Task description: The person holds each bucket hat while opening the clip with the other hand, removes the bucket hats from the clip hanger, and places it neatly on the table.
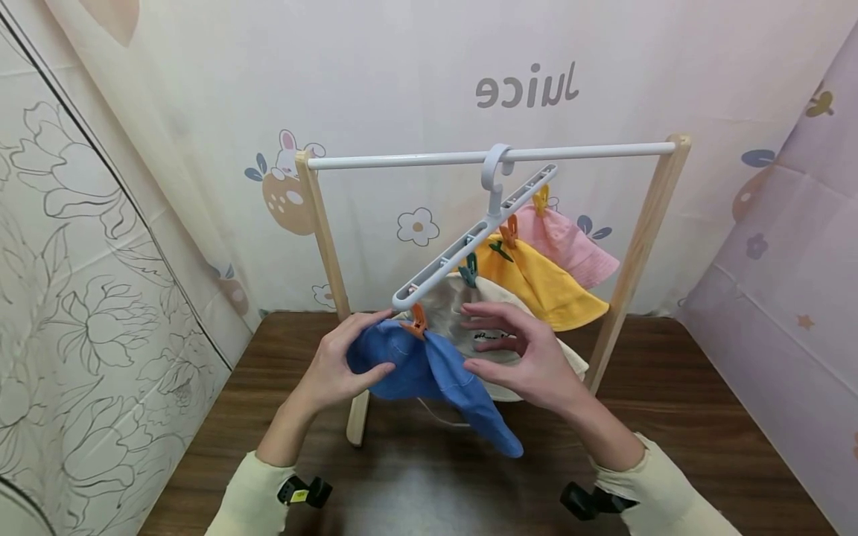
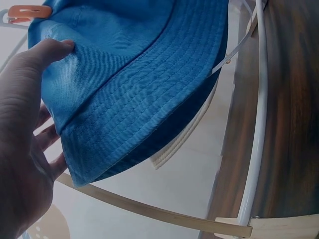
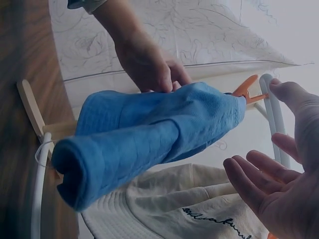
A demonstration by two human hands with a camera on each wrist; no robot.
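Note:
A blue bucket hat (image 1: 402, 361) hangs folded from an orange clip (image 1: 417, 321) at the near end of a white hanger (image 1: 469, 242). My left hand (image 1: 342, 361) holds its left side, the thumb on the front and the fingers partly hidden behind, as the left wrist view shows. To the right of the hat, my right hand (image 1: 519, 357) is held with fingers spread and nothing in them, in front of a cream bucket hat (image 3: 169, 194) with dark stitched lettering. That hat hangs behind the blue one from a green clip (image 1: 468, 269).
Farther along the hanger hang a yellow bucket hat (image 1: 543, 286) and a pink bucket hat (image 1: 563, 242), both clipped. The hanger hooks over the white rail (image 1: 415, 159) of a wooden-legged rack (image 1: 640, 253) on a dark wooden table (image 1: 684, 447). Printed curtains stand behind.

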